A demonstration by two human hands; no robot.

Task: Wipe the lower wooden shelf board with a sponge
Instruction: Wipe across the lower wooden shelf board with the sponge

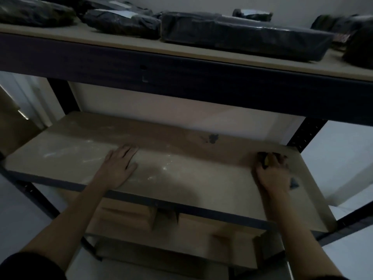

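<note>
Lower wooden shelf board spans frame centre, bare, streaked with pale dust left of middle. Upper shelf crosses top of frame, loaded with black-wrapped parcels. Dark metal upright at board's right rear corner. Cardboard boxes on level beneath, lower centre. Left hand flat on board, fingers spread, gripping nothing. Right hand near board's right end, curled over sponge, pressing it to wood. Dark smudge on board toward rear, between hands, clear of both.
</note>
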